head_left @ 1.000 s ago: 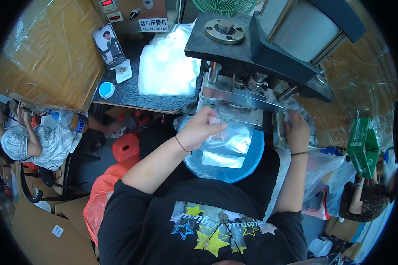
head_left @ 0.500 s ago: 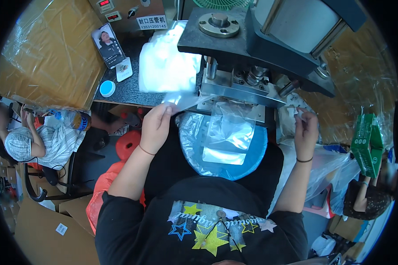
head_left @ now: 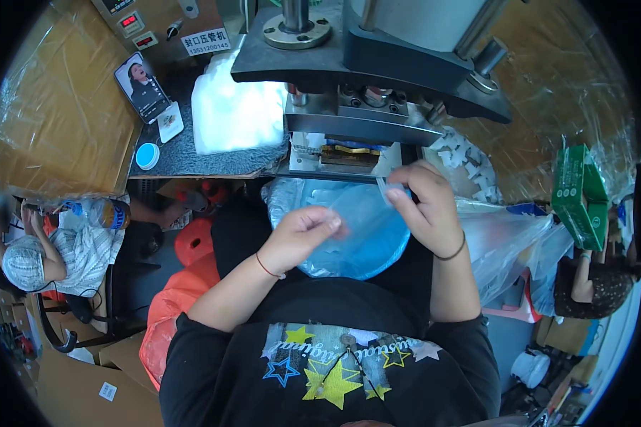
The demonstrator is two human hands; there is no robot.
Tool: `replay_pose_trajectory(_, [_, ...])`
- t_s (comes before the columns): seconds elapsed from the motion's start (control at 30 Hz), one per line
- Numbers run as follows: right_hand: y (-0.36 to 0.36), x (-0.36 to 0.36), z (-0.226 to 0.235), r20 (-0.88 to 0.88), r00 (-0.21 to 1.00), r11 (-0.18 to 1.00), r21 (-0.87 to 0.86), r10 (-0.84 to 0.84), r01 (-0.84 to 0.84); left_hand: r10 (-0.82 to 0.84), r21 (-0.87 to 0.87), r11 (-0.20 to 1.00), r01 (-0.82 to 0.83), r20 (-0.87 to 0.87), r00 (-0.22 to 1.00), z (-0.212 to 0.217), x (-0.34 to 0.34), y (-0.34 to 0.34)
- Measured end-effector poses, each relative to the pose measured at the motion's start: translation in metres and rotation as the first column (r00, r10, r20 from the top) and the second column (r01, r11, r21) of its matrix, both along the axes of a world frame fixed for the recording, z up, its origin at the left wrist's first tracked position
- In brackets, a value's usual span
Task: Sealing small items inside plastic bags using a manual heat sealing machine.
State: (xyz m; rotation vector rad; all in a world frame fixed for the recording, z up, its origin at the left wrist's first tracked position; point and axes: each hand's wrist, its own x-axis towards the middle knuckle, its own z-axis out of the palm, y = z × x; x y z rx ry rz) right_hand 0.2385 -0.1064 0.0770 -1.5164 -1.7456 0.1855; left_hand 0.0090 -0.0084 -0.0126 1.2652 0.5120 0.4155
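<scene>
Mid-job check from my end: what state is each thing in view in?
Left hand, fingers curled and blurred; grip unclear
Right hand, fingers apparently pinching clear film
Clear film, blurred, between the hands
Press bar, height above base unclear
Phone, screen lit
Red displays, lit
White scraps, heaped

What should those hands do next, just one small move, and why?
Perhaps ease the clear plastic film toward the press: the right hand seems to pinch its edge, and it hangs over the blue basin, short of the metal bed. The left hand is too blurred at the fingertips to judge.
</scene>
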Motion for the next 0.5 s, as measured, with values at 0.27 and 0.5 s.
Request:
replay_pose_trajectory(0.27, [-0.003,0.023,-0.002,-0.033,0.985,0.958,-0.230,0.170,-0.173,-0.359,-0.396,0.830,0.393,0.161,0.920,-0.012,0.008,-0.020])
replay_pose_trajectory(0.5, [-0.010,0.109,-0.054,0.474,0.755,0.796,-0.167,-0.453,0.582,-0.119,-0.414,0.901,0.125,0.042,0.992,-0.011,0.019,0.012])
